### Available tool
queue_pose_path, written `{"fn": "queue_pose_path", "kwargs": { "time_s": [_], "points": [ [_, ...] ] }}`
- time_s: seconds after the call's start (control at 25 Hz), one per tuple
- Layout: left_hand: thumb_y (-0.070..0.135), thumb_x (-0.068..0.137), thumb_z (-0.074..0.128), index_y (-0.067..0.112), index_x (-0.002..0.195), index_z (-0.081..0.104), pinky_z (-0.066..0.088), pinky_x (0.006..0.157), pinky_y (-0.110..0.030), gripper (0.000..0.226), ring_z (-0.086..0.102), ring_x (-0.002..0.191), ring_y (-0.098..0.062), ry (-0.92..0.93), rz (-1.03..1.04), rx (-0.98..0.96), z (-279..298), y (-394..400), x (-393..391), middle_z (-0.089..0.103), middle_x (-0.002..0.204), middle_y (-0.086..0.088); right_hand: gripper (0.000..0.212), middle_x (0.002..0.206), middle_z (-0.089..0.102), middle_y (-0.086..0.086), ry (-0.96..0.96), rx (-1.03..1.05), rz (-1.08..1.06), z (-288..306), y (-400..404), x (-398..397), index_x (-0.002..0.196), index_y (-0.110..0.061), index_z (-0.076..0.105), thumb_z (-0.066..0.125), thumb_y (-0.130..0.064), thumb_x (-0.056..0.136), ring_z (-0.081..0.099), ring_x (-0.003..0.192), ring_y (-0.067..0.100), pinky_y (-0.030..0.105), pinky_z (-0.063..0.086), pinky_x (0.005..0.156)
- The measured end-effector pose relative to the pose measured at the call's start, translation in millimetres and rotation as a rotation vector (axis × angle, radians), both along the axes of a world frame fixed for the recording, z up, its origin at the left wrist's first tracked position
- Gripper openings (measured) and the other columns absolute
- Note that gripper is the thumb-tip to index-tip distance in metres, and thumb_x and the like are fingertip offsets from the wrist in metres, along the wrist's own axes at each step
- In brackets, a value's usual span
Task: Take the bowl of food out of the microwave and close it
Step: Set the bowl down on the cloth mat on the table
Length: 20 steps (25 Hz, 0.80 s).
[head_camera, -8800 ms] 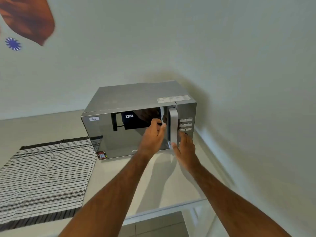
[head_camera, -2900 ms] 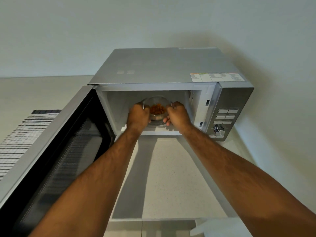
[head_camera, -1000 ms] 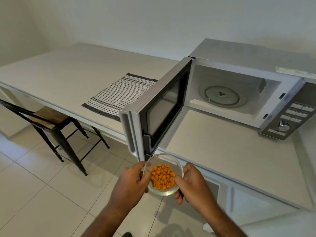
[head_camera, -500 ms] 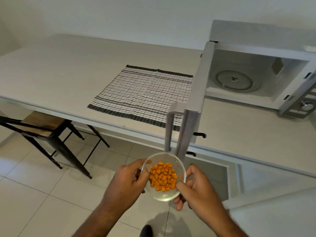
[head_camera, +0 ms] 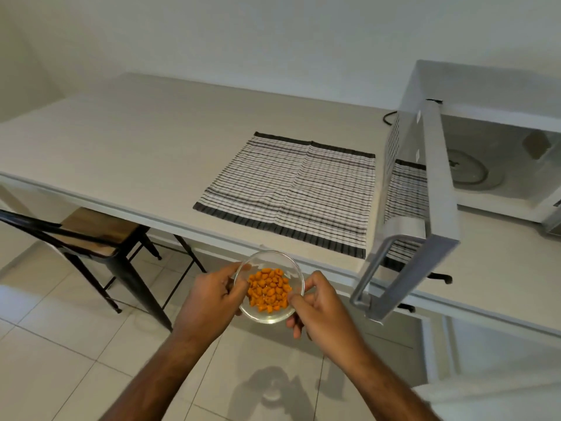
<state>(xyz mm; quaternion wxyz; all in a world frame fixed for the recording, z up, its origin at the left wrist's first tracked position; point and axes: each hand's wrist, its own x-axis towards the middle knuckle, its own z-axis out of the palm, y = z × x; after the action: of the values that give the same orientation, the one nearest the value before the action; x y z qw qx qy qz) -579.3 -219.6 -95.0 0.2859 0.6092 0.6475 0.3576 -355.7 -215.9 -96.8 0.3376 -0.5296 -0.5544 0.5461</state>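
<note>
Glass bowl (head_camera: pixel 269 291) of orange food, lower centre of frame, held off table edge over floor. Left hand (head_camera: pixel 209 299) and right hand (head_camera: pixel 318 302) both closed on rim, opposite sides. Next: keep bowl level, set on striped cloth (head_camera: pixel 291 189) mid-frame. Microwave door (head_camera: pixel 425 208) at right stands wide open; steer clear of handle, then swing shut.

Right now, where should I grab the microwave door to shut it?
Grab the long bar handle at the free edge of the open microwave door. Come from its outer, left side. The bar stands off the door, leaving a gap for fingers, but both hands are holding the bowl.
</note>
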Motion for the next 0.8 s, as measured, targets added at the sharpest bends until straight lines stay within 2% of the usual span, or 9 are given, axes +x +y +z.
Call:
{"fn": "queue_pose_path", "kwargs": {
  "time_s": [0.16,0.28,0.4,0.48,0.6,0.68,0.8],
  "points": [
    [0.026,0.109,0.057,0.027,0.126,0.074,0.063,0.053,-0.024,0.024,0.079,0.065,-0.007,-0.027,0.030,0.017,7.3,50.4,-18.2,0.080,0.079,0.014,0.022,0.065,0.071,0.012,0.010,0.085,-0.053,1.7,47.8,-28.4,0.103,-0.014,0.049,0.060,-0.033,0.107,0.059,0.047,0.014,0.024,0.047,0.045],
    [0.031,0.110,0.054,0.035,0.109,0.071,0.055,0.045,-0.017,0.018,0.077,0.060,-0.006,-0.012,-0.001,0.030,18.1,96.7,-24.1,0.079,0.077,0.019,0.020,0.063,0.065,0.003,0.031,0.126,-0.148,1.2,86.5,-46.0,0.100,-0.018,0.050,0.058,-0.035,0.108,0.056,0.045,0.016,0.033,0.048,0.047],
    [0.037,0.112,0.050,0.025,0.097,0.074,0.058,0.050,-0.024,0.030,0.075,0.056,-0.009,0.033,0.003,0.044,22.7,146.4,-22.8,0.078,0.072,0.003,0.023,0.061,0.061,0.001,-0.016,0.179,-0.254,0.4,126.1,-57.5,0.101,-0.019,0.051,0.054,-0.040,0.109,0.056,0.047,0.017,0.036,0.048,0.049],
    [0.036,0.112,0.050,0.016,0.096,0.075,0.062,0.054,-0.030,0.036,0.074,0.053,-0.008,0.027,0.002,0.034,20.1,175.7,-18.7,0.078,0.073,-0.002,0.027,0.067,0.063,-0.003,-0.110,0.200,-0.324,0.7,148.8,-60.6,0.103,-0.020,0.055,0.051,-0.046,0.109,0.063,0.057,0.021,0.041,0.053,0.055],
    [0.031,0.111,0.051,0.009,0.093,0.074,0.062,0.051,-0.032,0.037,0.071,0.048,-0.009,0.002,0.007,0.014,13.9,210.5,-7.3,0.077,0.072,-0.009,0.030,0.072,0.066,-0.006,-0.232,0.224,-0.431,-1.6,173.6,-58.9,0.105,-0.021,0.059,0.048,-0.049,0.109,0.066,0.065,0.021,0.034,0.051,0.057],
    [0.029,0.110,0.051,0.008,0.089,0.073,0.059,0.048,-0.029,0.037,0.070,0.047,-0.010,0.010,0.015,-0.007,10.3,227.4,3.4,0.077,0.070,-0.010,0.032,0.073,0.065,-0.005,-0.236,0.201,-0.487,-3.3,186.7,-56.7,0.108,-0.020,0.060,0.046,-0.048,0.110,0.065,0.065,0.022,0.033,0.049,0.057],
    [0.027,0.108,0.051,0.005,0.086,0.073,0.062,0.055,-0.034,0.039,0.069,0.047,-0.010,-0.030,0.023,-0.060,3.6,244.1,19.0,0.075,0.067,-0.011,0.036,0.088,0.071,0.001,-0.230,0.133,-0.515,-6.9,201.5,-50.2,0.118,-0.017,0.061,0.043,-0.047,0.111,0.070,0.078,0.025,0.036,0.054,0.066]
  ]
}}
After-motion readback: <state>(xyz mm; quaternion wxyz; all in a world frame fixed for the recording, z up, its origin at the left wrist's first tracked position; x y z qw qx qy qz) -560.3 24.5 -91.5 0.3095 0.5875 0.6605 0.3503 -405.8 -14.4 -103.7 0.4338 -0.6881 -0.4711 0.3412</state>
